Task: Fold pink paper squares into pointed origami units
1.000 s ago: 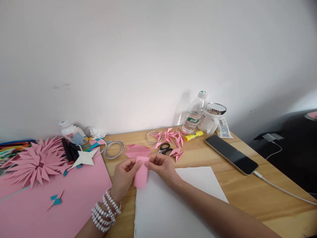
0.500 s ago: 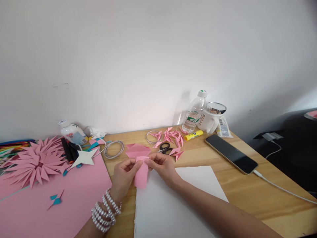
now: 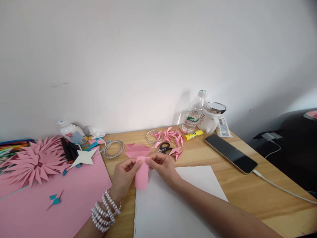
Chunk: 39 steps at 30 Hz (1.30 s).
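**Wooden worktop, crowded with craft things**

The worktop (image 3: 247, 195) carries a white sheet (image 3: 173, 205) at its near edge, pink card (image 3: 49, 211) at the left, scissors (image 3: 164, 147) mid-surface, a phone (image 3: 230, 153) toward the right, and a bottle (image 3: 194, 112), mug (image 3: 210, 119) and glue stick (image 3: 193, 135) along the far edge.

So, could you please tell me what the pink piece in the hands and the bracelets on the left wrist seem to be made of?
The pink piece looks like thin matte paper: it holds a sharp fold. The bracelets look like glossy pearl-like beads, perhaps plastic; rounded whitish beads catch the light.
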Tool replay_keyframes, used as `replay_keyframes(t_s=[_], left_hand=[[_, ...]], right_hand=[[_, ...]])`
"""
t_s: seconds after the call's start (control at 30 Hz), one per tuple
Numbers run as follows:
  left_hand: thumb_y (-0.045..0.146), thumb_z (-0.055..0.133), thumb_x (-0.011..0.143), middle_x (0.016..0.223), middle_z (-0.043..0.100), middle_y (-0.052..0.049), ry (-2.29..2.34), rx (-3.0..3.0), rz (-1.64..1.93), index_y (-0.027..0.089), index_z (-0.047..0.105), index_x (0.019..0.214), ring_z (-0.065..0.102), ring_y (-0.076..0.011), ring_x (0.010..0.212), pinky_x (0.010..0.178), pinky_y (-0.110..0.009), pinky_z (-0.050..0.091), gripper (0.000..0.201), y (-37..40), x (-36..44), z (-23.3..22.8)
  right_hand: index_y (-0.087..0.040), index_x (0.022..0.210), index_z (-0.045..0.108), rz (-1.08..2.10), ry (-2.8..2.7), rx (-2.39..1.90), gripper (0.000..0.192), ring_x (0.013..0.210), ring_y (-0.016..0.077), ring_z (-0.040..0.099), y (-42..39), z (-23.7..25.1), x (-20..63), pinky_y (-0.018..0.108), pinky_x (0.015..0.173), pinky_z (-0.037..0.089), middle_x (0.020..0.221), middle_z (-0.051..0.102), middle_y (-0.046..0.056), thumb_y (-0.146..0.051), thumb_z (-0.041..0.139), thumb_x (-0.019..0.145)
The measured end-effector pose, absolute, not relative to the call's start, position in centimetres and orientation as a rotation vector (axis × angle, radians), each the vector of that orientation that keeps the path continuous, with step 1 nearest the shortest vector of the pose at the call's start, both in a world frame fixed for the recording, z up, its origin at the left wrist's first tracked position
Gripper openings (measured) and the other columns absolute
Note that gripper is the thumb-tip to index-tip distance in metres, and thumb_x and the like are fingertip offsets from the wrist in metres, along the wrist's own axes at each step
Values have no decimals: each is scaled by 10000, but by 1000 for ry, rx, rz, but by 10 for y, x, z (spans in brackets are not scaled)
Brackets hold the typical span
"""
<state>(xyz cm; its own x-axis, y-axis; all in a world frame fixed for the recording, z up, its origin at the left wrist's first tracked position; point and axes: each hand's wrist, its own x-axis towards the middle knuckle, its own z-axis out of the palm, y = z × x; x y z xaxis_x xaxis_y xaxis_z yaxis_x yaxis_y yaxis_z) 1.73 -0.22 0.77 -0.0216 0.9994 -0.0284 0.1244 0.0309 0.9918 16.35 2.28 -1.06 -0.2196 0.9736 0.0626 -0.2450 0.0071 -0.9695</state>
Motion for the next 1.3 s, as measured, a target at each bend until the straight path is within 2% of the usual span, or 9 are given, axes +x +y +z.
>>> replay_keyframes(t_s=[0.2, 0.43, 0.57, 0.83, 1.03, 1.3], left_hand=[[299, 616, 708, 825, 687, -49, 1291, 1253, 1139, 166, 684, 887, 588, -176, 733, 642, -246, 465, 233, -2, 16, 7], [251, 660, 668, 646, 653, -8, 1225, 1097, 1197, 163, 703, 701, 543, -123, 595, 569, -219, 447, 103, -2, 17, 10], [257, 659, 667, 574, 616, 5, 1165, 1037, 1181, 149, 679, 599, 513, -106, 537, 536, -212, 433, 128, -3, 16, 13], [330, 609, 709, 623, 612, -1, 1277, 1219, 1100, 144, 674, 690, 512, -119, 590, 546, -215, 411, 198, 0, 13, 12], [367, 678, 623, 580, 589, -20, 1192, 1079, 910, 107, 646, 631, 495, -114, 513, 475, -225, 385, 262, 0, 14, 8], [290, 729, 582, 553, 574, -11, 1104, 820, 865, 102, 608, 579, 491, -100, 494, 518, -259, 433, 224, 1, 15, 6]], right_hand=[[-155, 588, 588, 1483, -1200, -872, 221, 508, 94, 472, 23, -12, 164, 229, 514, 408, 542, 534, -15, -355, 669, 632], [-154, 593, 589, 1502, -1210, -867, 194, 521, 97, 477, 22, -12, 164, 229, 519, 403, 568, 552, -7, -325, 664, 646], [-143, 606, 594, 1525, -1243, -840, 191, 508, 87, 462, 23, -13, 165, 223, 502, 384, 584, 563, 0, -316, 653, 664], [-139, 552, 549, 1556, -1200, -852, 227, 468, 71, 450, 25, -11, 168, 202, 471, 377, 502, 532, -26, -308, 672, 641], [-133, 561, 565, 1529, -1077, -932, 218, 438, 61, 453, 29, -14, 168, 190, 442, 382, 477, 540, -30, -306, 666, 644], [-130, 577, 576, 1566, -1021, -964, 231, 438, 88, 536, 27, -16, 167, 211, 440, 456, 505, 596, -3, -333, 677, 622]])
